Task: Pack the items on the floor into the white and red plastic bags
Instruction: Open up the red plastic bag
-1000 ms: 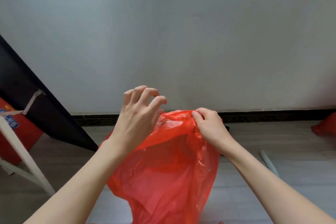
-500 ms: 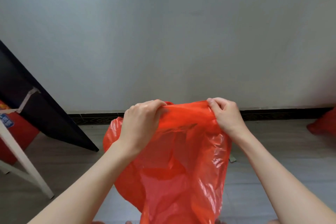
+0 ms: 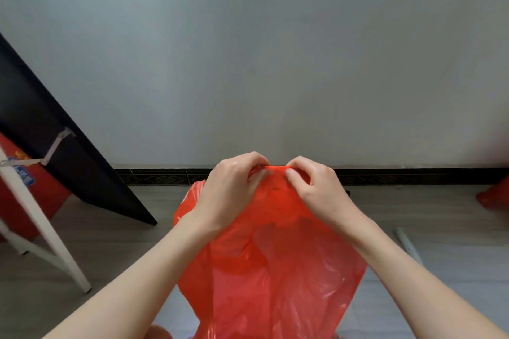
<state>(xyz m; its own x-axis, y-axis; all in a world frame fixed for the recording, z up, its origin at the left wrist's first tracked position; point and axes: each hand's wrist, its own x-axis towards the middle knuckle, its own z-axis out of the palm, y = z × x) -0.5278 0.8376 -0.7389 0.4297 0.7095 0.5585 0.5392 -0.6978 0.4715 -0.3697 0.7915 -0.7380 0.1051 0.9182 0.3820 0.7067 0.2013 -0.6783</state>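
L hand (image 3: 231, 187) & R hand (image 3: 316, 187) were close together, both pinching the top edge of the red plastic bag (image 3: 275, 270) w/ curled fingers, thumbs pressed on the film. Bag hung down btwn the forearms above the grey floor (image 3: 413, 215), in front of the wall (image 3: 275, 63). At left stood a dark tilted panel (image 3: 68, 159) w/ a white leg (image 3: 41, 223) beside it; another red item (image 3: 493, 195) lay at far right.

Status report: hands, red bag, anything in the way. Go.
Left hand and right hand both pinch the top edge of the red bag, close together. Bag hangs off the floor, mouth not open. Nothing in the way.
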